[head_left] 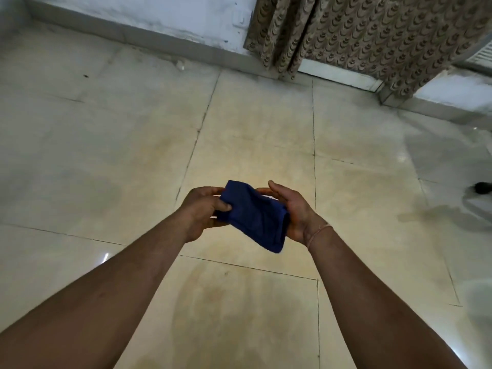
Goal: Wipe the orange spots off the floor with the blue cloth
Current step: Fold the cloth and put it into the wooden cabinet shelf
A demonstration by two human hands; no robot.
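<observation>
A dark blue cloth (254,217), folded into a small pad, is held up in front of me above the floor. My left hand (203,211) pinches its left edge with thumb and fingers. My right hand (291,213) cups its right side from beneath, palm turned inward. One corner of the cloth hangs down below my right wrist. The beige tiled floor (261,129) lies under both arms. I can see no clear orange spots on it, only faint yellowish smears near the bottom middle.
A patterned curtain (372,35) hangs at the back right over a white wall and skirting. A dark object (483,188) sits at the right edge on a wet, shiny patch of floor. Small dark specks lie at the far left.
</observation>
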